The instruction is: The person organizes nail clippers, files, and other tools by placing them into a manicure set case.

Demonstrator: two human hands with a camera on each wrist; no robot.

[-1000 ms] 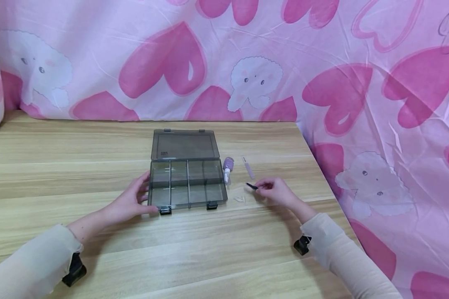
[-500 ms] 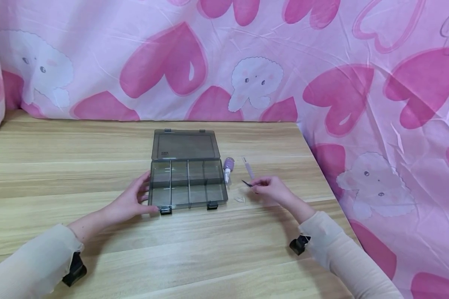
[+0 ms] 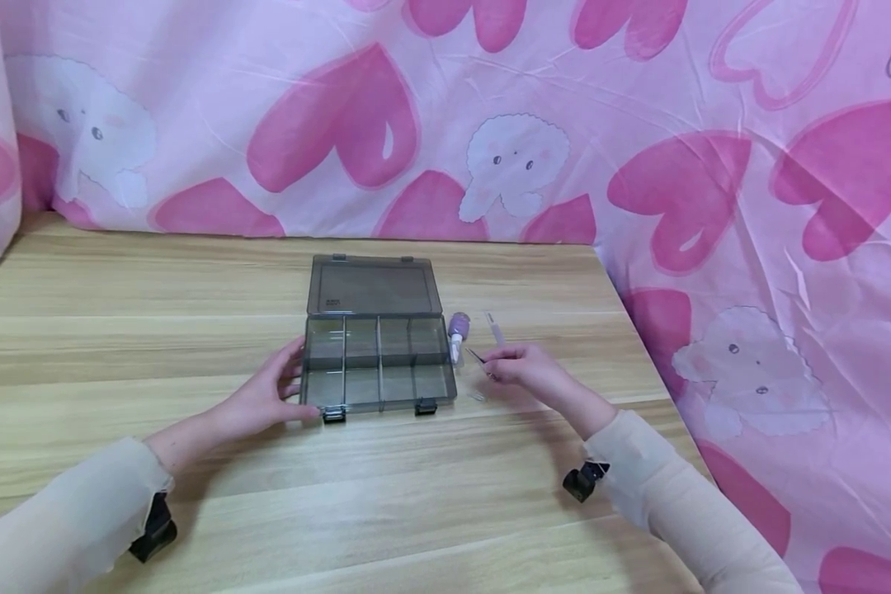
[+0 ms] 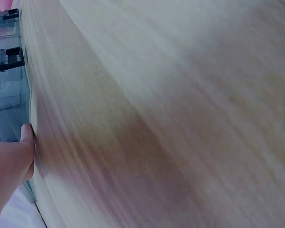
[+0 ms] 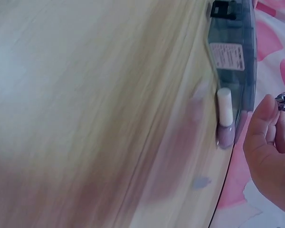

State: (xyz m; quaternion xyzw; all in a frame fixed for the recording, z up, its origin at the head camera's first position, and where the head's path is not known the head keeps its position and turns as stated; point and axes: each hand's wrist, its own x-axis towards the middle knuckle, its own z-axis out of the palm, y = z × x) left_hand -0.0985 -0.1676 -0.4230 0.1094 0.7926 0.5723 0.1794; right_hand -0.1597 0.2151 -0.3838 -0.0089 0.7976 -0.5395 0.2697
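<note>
A smoky grey divided storage box (image 3: 382,408) lies on the wooden table with its lid (image 3: 374,285) folded back; its compartments hold nothing visible. My left hand (image 3: 256,400) grips its near left corner, thumb along the front edge and fingers at the side. In the left wrist view the thumb (image 4: 27,135) lies against the box wall. My right hand (image 3: 523,371) is raised just right of the box, pinching a small dark metal nail clipper (image 5: 282,101) between thumb and fingertips. The clipper points up and left in the head view, its rear covered by the fingers.
Beside the box's right wall lies a purple nail polish bottle (image 5: 225,136) with a white cap. A slim lavender stick (image 3: 494,328) lies beyond my right hand, and small clear pieces (image 3: 476,397) lie nearer. Pink heart-print cloth (image 3: 327,124) hangs behind the table and along its right.
My right hand has moved left toward the box with the nail clipper, which now tilts more upward. The left hand keeps its grip on the box corner. The head view has shifted slightly.
</note>
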